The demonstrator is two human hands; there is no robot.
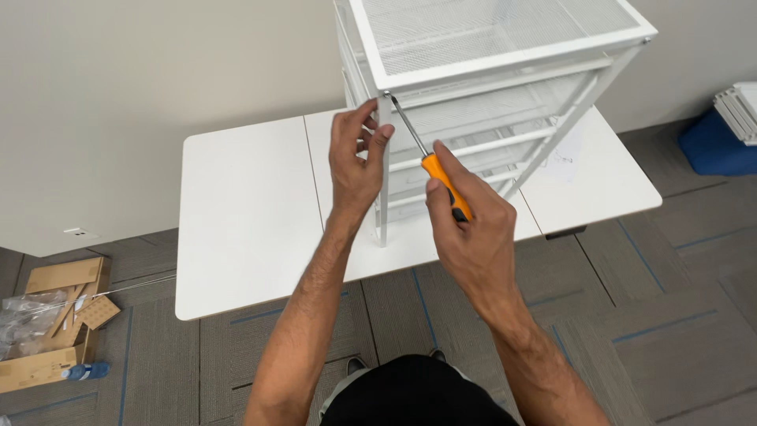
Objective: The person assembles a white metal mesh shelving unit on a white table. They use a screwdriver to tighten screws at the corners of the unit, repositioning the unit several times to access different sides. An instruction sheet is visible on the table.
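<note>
Head view: my right hand [473, 229] is wrapped tight round the orange-handled screwdriver [430, 162], shaft running toward 11 o'clock, tip at the top corner of the white wire-mesh drawer unit [505, 47]. My left hand [356, 162] pinches that corner post, just beside the tip, nearer. It all stands on a white table [244, 221].

We see the scene in bright, even indoor light, with only soft shadows under the white surface [236, 229]. Focus is sharp throughout, and straight lines bow slightly near the edges.
</note>
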